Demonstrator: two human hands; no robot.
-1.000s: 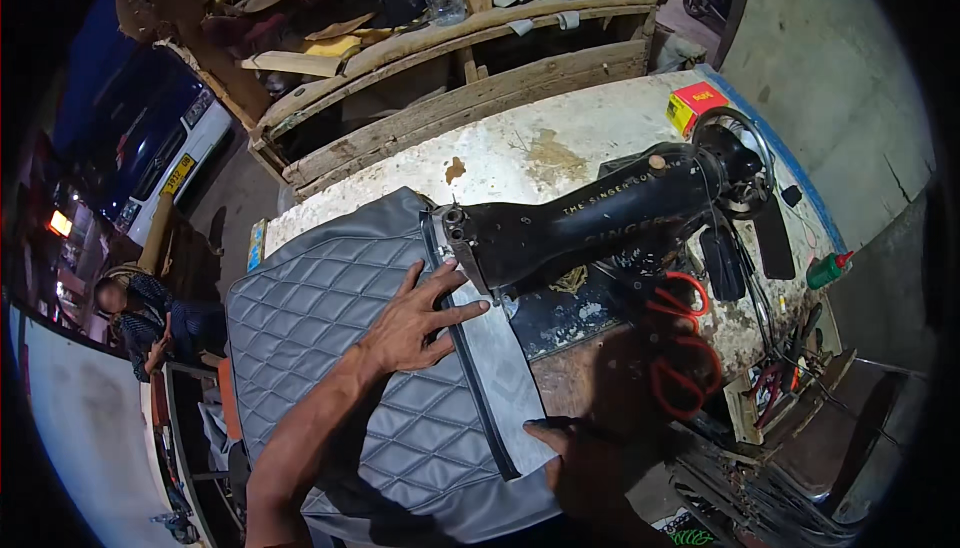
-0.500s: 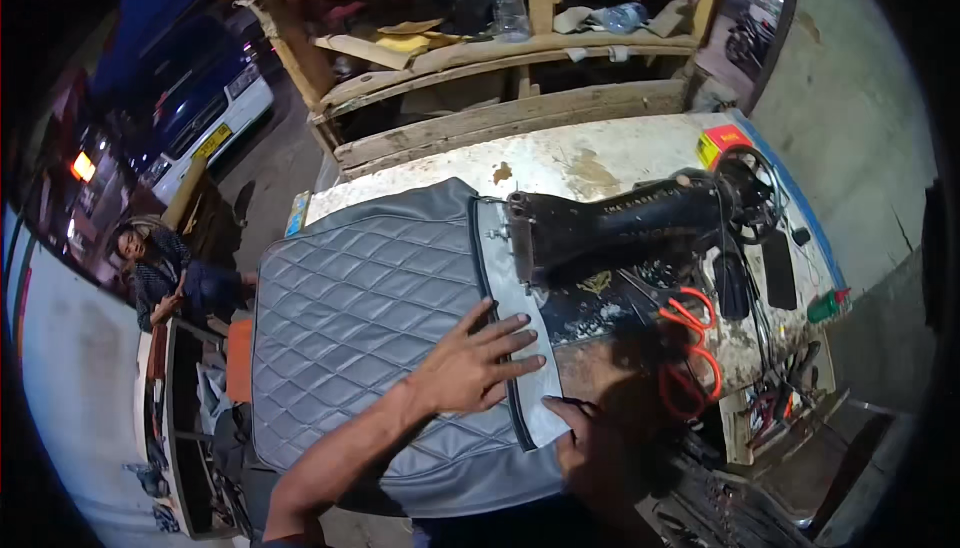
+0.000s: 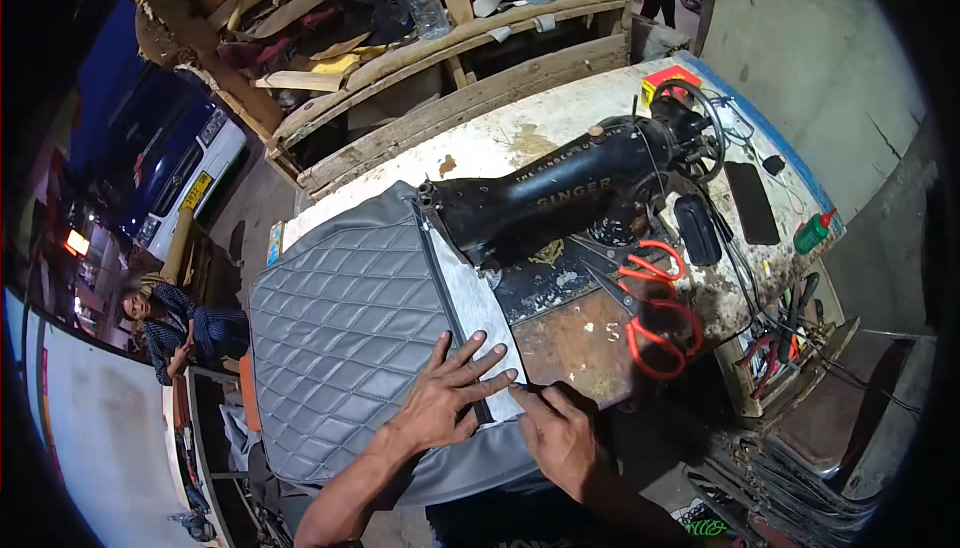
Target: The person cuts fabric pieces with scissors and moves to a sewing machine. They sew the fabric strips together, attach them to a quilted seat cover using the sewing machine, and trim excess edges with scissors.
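Note:
A grey quilted cover, stitched in diamonds, lies before me with a pale strip along its right side and a dark piping line between. My left hand rests flat across the piping and strip, fingers spread. At the near end of the strip my right hand has its fingers bent and pressed together on the edge; what lies under the fingertips is partly hidden. A black sewing machine stands beyond, its needle end above the strip's far part. Whether its foot presses the cover, I cannot tell.
Orange-handled scissors lie right of my hands. Beyond are a black phone, a dark case, a green bottle and a red-yellow box. A wooden shelf stands behind the table. A person sits at left.
The view has turned and shifted, so the machine and table appear further left. My right hand has come further into sight at the strip's near end. My left hand remains spread on the cover.

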